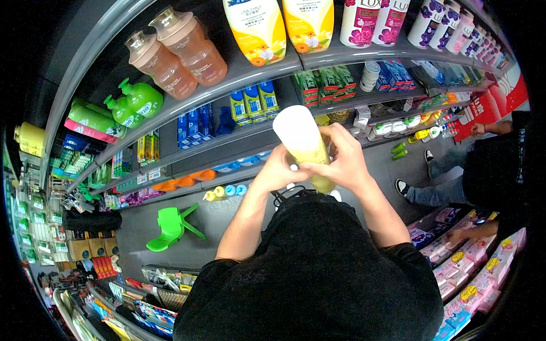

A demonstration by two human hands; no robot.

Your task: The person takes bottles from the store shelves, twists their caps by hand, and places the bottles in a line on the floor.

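Observation:
A pale yellow bottle (300, 136) with a white end is held tilted in front of the chest. My left hand (277, 169) grips its left side, the thumb near the bottle's middle. Around the right side wrap the fingers of my right hand (344, 156), its thumb lying across the front. Behind the bottle runs a shelf edge (250, 77). On the upper shelf stand yellow and white bottles (257, 31), with boxes of toothpaste (253, 104) one level below.
A green plastic chair (169, 227) stands on the floor at the left. At the right is another person in dark clothing (492, 165), with one hand near pink packages (463, 258). Brown bottles (190, 48) and green pump bottles (143, 98) line the shelf.

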